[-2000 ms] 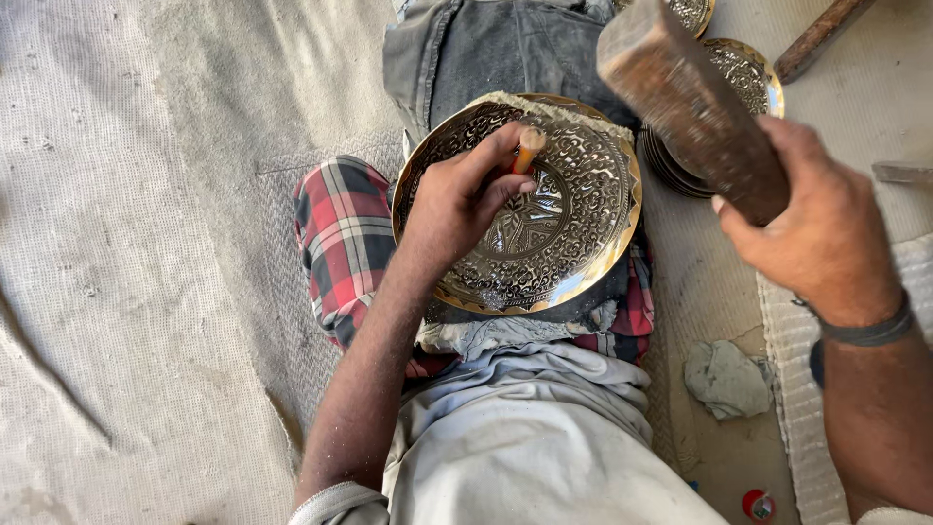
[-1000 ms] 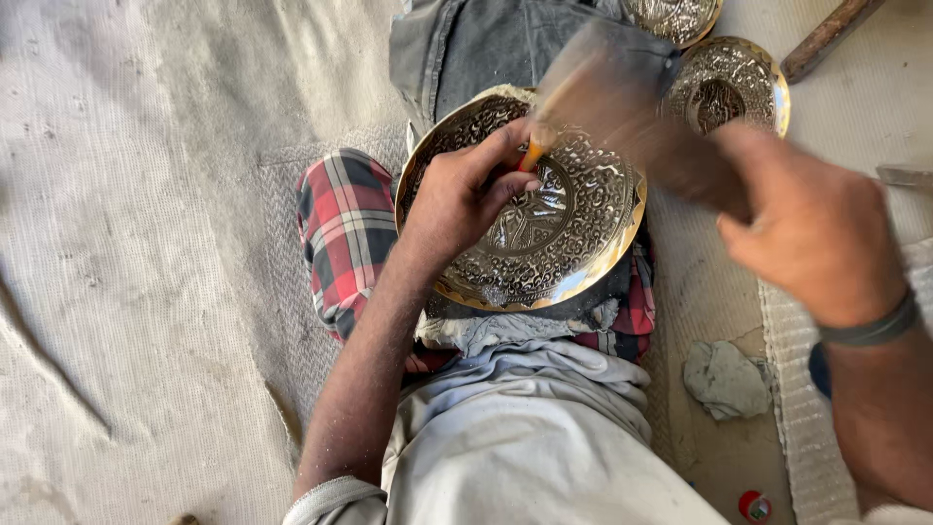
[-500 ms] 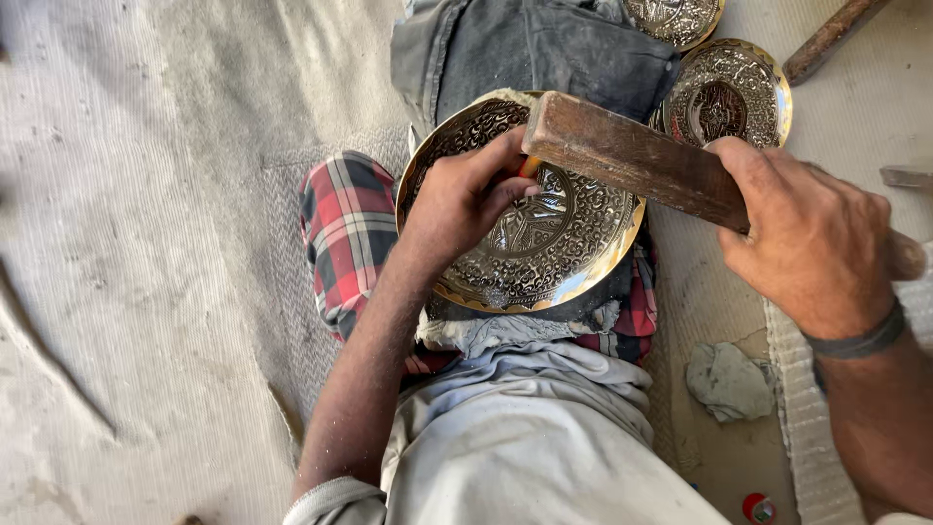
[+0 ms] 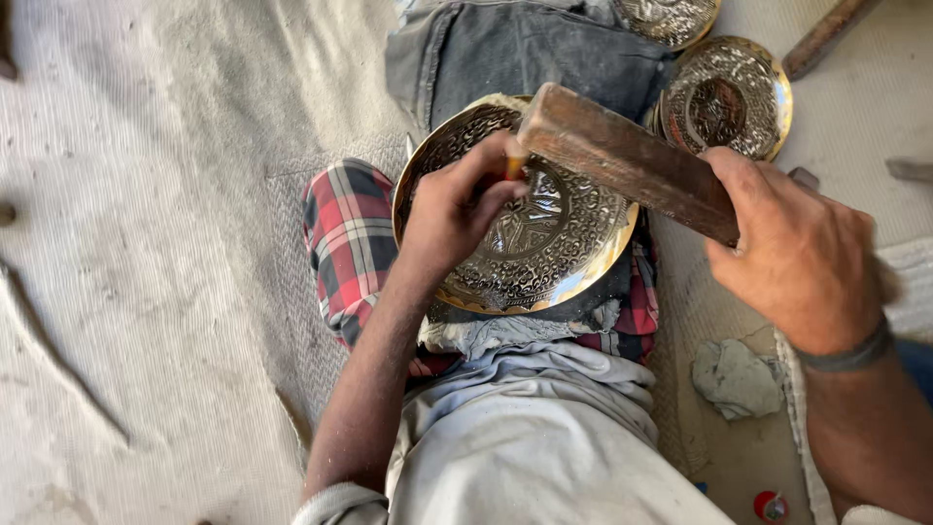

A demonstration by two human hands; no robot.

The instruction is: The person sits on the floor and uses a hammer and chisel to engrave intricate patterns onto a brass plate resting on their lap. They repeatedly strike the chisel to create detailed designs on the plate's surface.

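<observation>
Landmark: engraved brass plate [image 4: 544, 243], lying face up on the person's lap, propped on red checked cloth [image 4: 345, 243] with grey denim [image 4: 525, 53] just above it.

Left hand [image 4: 452, 209] rests on the plate's left half, fingers pinched closed around a small punch [image 4: 513, 167] with an orange-brown shank, held upright near the plate's upper centre. Tip contact hidden by the fingers.

Right hand [image 4: 792, 258], right of the plate, is clenched around the near end of a wooden block [image 4: 627, 160] used as a mallet. Block's far end sits at the punch head, touching or just above; can't tell which.

Handling, my read:
- Plate: thin sheet metal, stiff but dentable, polished so likely slippery. Best held by the rim or pinned flat by the palm; the cloth padding under it gives some give.
- Punch: small, rigid, easy to tilt. Grip low on the shank, close to the plate.
- Block: solid, looks fairly heavy, rough surface, good grip at the end.

Above-right of the plate: two more brass plates [image 4: 724, 97], stacked or overlapping. Below-right: crumpled grey rag [image 4: 739, 379] on the floor mat [image 4: 146, 194].
</observation>
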